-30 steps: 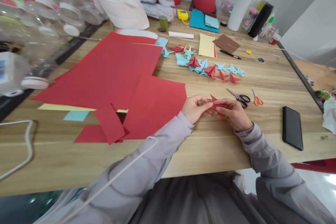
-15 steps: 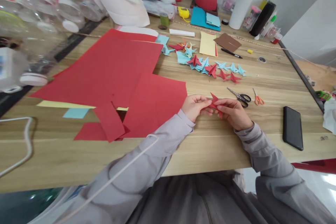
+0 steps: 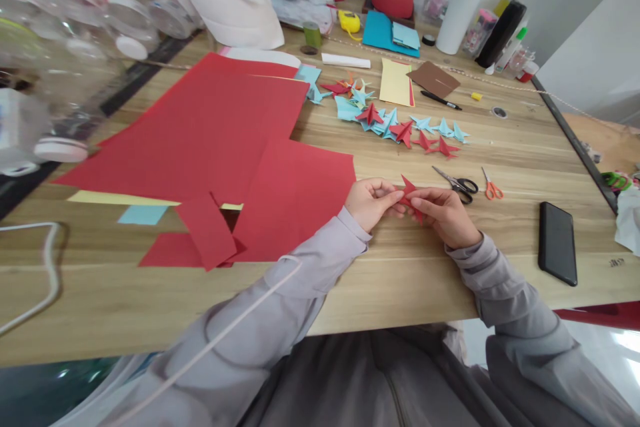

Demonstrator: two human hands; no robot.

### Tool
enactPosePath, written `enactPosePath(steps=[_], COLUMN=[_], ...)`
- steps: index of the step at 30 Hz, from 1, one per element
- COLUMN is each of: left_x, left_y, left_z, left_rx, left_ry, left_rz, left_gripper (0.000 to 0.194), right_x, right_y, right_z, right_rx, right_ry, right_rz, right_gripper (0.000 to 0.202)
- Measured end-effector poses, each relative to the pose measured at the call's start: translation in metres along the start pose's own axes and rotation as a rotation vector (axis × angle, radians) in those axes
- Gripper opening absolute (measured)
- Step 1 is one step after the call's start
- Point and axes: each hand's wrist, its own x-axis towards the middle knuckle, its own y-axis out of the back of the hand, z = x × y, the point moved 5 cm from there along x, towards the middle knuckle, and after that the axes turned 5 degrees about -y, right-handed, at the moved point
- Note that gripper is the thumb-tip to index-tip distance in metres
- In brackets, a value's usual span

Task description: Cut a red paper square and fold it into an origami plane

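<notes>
Between my two hands is a small red origami crane (image 3: 409, 185), its pointed tips showing above and below my fingers. My left hand (image 3: 371, 203) pinches its left side between thumb and fingers. On the other side my right hand (image 3: 446, 215) pinches the folded paper, thumb on top. Fingers hide the crane's middle. Beyond my hands lie finished-looking paper cranes in red (image 3: 401, 132) and light blue (image 3: 444, 128), several in a loose row. Large red paper sheets (image 3: 225, 127) spread to the left, with smaller red pieces (image 3: 206, 230) at their near edge.
Black-handled scissors (image 3: 457, 183) and orange-handled scissors (image 3: 492, 187) lie just past my right hand. A black phone (image 3: 557, 243) rests at the right. Farther back are a pen (image 3: 441, 101), brown paper (image 3: 434, 79) and a yellow tape measure (image 3: 349, 21). Plastic bottles (image 3: 75, 13) crowd the far left.
Both hands keep their pinch on the red crane, and the right fingers have shifted very slightly left along it. Nothing else on the table has moved.
</notes>
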Motion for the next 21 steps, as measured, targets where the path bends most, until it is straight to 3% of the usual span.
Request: enactPosePath(steps=[12,21], left_x=[-0.0012,-0.0014], left_y=[-0.0003,-0.0021], left_z=[0.0,-0.0012], left_rx=[-0.021,0.026], left_ry=[0.035,0.042], left_rz=[0.009,-0.07], left_gripper=[0.039,0.047], right_x=[0.0017,0.0015], right_y=[0.0002,0.0003], right_z=[0.0035,0.003], right_rx=[0.026,0.009], right_ry=[0.026,0.015], right_rz=[-0.009,0.01], right_gripper=[0.017,0.02])
